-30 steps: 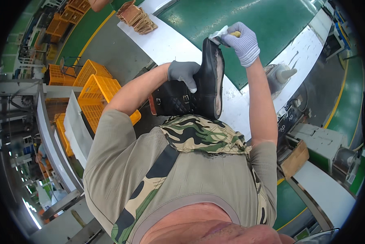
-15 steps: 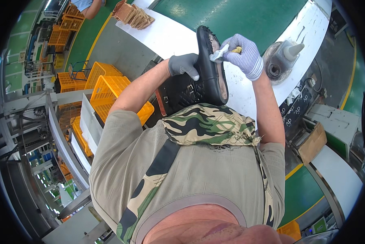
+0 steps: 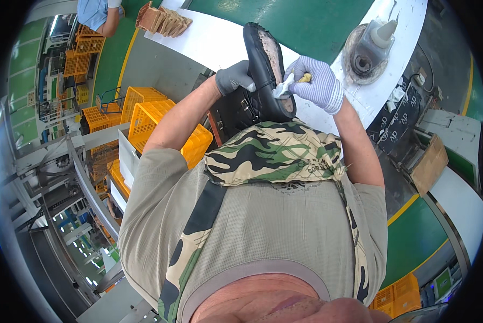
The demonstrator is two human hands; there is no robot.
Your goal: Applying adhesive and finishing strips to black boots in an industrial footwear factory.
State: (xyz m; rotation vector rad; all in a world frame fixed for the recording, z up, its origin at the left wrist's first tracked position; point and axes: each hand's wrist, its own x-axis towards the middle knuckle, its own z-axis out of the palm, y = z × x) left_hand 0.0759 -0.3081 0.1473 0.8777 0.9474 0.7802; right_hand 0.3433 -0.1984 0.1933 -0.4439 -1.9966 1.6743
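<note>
A black boot (image 3: pixel 258 67) with buckled straps lies tilted in front of my chest, its pale, unsoled bottom facing right. My left hand (image 3: pixel 234 78), in a grey glove, grips the boot around its upper, thumb over the side. My right hand (image 3: pixel 318 83), in a white striped glove, is closed on a crumpled white cloth (image 3: pixel 282 89), which touches the boot's bottom near the heel. A small yellowish piece (image 3: pixel 305 78) pokes out between the right fingers; its kind is unclear. The boot's shaft is partly hidden by my left arm and the camouflage apron (image 3: pixel 273 153).
On the white tabletop (image 3: pixel 209 40) stand a grey squeeze bottle (image 3: pixel 375 43) in a round, stained dish (image 3: pixel 354 72) at right, and a row of brown slabs (image 3: pixel 163 22) at far left. Yellow crates (image 3: pixel 150 121) are stacked to my left. Another person's arm (image 3: pixel 110 22) shows beyond.
My right hand has slid the cloth along the boot's bottom toward the heel. The boot has tilted slightly, with my left hand still holding it. The whole view has shifted a little.
</note>
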